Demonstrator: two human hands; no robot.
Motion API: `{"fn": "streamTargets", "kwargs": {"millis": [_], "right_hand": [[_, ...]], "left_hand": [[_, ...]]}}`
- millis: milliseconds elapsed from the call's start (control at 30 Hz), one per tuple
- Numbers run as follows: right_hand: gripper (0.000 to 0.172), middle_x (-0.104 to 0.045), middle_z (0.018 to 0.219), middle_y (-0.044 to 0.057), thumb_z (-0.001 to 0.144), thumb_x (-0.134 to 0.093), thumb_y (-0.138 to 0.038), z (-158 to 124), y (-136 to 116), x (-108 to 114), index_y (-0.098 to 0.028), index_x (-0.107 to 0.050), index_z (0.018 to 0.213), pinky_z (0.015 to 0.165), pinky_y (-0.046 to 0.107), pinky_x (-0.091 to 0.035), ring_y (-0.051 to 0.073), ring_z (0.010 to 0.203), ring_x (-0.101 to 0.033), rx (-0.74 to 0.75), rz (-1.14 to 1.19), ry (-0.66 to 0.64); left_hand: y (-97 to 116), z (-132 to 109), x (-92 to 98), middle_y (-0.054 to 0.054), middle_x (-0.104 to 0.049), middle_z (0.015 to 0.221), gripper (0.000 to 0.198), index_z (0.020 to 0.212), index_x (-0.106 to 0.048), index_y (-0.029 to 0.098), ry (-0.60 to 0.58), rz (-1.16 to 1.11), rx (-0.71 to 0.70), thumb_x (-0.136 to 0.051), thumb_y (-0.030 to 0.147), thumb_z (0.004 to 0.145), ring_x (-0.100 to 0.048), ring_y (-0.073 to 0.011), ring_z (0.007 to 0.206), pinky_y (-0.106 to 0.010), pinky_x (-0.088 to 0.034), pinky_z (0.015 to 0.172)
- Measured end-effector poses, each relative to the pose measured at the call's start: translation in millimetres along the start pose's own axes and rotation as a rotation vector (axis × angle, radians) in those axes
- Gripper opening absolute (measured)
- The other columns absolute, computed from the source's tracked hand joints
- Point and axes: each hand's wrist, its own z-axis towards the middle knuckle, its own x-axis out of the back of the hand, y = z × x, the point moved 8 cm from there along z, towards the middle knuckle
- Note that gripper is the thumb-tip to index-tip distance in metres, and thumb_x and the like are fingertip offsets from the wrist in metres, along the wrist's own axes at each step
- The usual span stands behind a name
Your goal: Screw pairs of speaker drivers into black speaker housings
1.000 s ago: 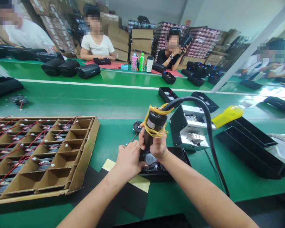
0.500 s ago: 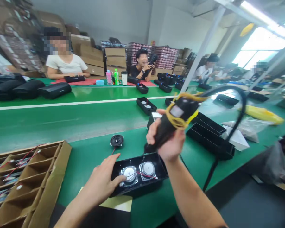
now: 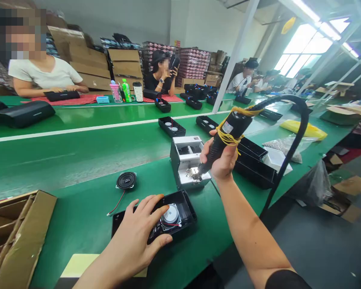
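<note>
My left hand lies flat with fingers spread on a black speaker housing that has a round silver speaker seated in it. My right hand grips a black electric screwdriver wrapped in yellow cord, tilted with its tip down at the grey screw feeder box. A thick black cable arcs from the tool's top down to the right.
A loose black speaker with red wire lies on the green bench. A cardboard divider tray sits at the left. Black housings and bags lie to the right. Several people sit across the belt behind bottles.
My right hand swung the screwdriver from above the housing over to the screw feeder. My left hand slid flat onto the housing. The view turned right.
</note>
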Motion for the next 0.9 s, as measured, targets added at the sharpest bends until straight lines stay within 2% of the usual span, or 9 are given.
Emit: {"fn": "streamTargets", "kwargs": {"millis": [100,333,433,600,900], "right_hand": [[0.063,-0.055,0.066,-0.005,0.097,-0.045,-0.078,-2.4,3.5,3.0,-0.024,-0.063,0.122,0.039,0.026,-0.040,0.012,0.040,-0.048,-0.011,-0.002,0.001],[0.060,-0.053,0.067,-0.004,0.095,-0.048,-0.076,-10.1,3.4,6.5,-0.029,-0.061,0.129,0.037,0.027,-0.038,0.012,0.039,-0.045,-0.037,0.035,-0.035],[0.060,-0.053,0.065,-0.004,0.093,-0.051,-0.077,-9.5,-3.6,4.0,-0.028,-0.062,0.126,0.036,0.027,-0.037,0.012,0.038,-0.044,-0.056,0.053,-0.058],[0.059,-0.053,0.064,-0.006,0.095,-0.050,-0.078,-3.6,-14.4,0.6,-0.026,-0.064,0.120,0.036,0.024,-0.039,0.011,0.038,-0.044,0.002,0.097,-0.043],[0.061,-0.055,0.062,-0.006,0.092,-0.051,-0.082,-6.1,-1.4,-1.5,-0.026,-0.061,0.115,0.035,0.025,-0.038,0.012,0.037,-0.045,-0.042,0.071,-0.063]], "left_hand": [[-0.4,-2.6,-4.9,-0.010,-0.047,0.167,0.057,0.145,-0.058,0.037,-0.004,0.040,-0.019,-0.071,0.055,0.093,-0.050,-0.0398,0.146,-0.071,-0.043,0.111],[0.8,-5.3,-7.7,-0.009,-0.045,0.168,0.058,0.142,-0.060,0.036,0.050,0.085,-0.035,-0.077,0.034,0.087,-0.053,-0.0391,0.142,-0.065,-0.046,0.106],[1.2,-6.1,-7.9,-0.010,-0.044,0.169,0.059,0.141,-0.061,0.035,0.063,0.087,-0.037,-0.078,0.033,0.085,-0.053,-0.0388,0.142,-0.062,-0.046,0.106],[-0.8,-7.6,-11.3,-0.010,-0.041,0.170,0.059,0.143,-0.059,0.036,0.066,0.100,-0.024,-0.075,0.032,0.086,-0.051,-0.0380,0.144,-0.062,-0.044,0.107],[-1.7,-5.8,-12.0,-0.010,-0.046,0.167,0.059,0.142,-0.061,0.037,0.037,0.092,-0.012,-0.076,0.036,0.085,-0.054,-0.0399,0.141,-0.062,-0.045,0.106]]}}
